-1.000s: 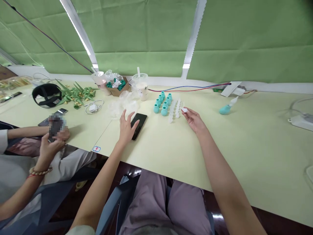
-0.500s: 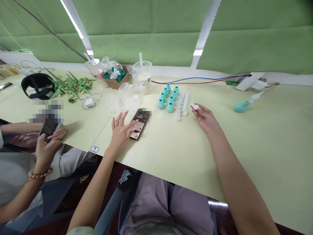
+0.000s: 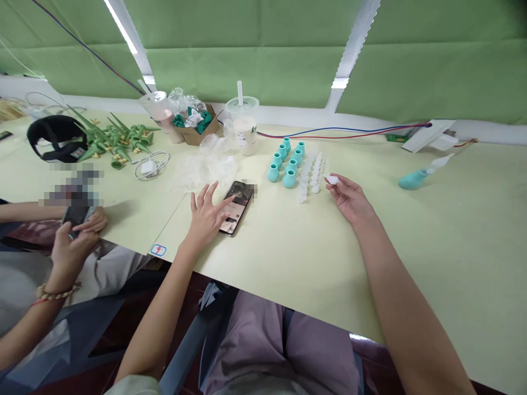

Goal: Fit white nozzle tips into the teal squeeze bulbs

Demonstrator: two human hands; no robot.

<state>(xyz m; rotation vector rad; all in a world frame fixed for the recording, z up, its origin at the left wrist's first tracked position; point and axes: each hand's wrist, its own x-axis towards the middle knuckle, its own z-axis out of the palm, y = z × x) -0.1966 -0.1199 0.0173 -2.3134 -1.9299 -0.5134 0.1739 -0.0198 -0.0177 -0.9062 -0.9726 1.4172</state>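
Note:
My left hand [image 3: 205, 218] is spread over a smartphone [image 3: 231, 224] lying face up on the table, a fingertip at its lit screen. In my right hand [image 3: 352, 202] a small white plastic piece [image 3: 332, 179] is pinched between thumb and fingers, just above the tabletop. To the left of that hand stand rows of small translucent pieces [image 3: 304, 176] and white pieces [image 3: 316, 176]. Beyond them are two rows of open-necked teal rubber bulbs [image 3: 289, 178]. Farther right lies a teal bulb with a white nozzle [image 3: 414, 179].
A co-worker's hands [image 3: 78, 236] hold a phone at the left. Along the back are a drink cup [image 3: 246, 131], a cardboard box [image 3: 201, 135], clear plastic bags [image 3: 201, 170], green pointed parts [image 3: 119, 140], a white charger [image 3: 149, 168] and a black headset [image 3: 53, 137]. Thin wires run along the wall.
The view has shifted slightly, so the table things on the right appear a little farther right. Both of my hands keep nearly the same pose, the white piece still pinched in the right.

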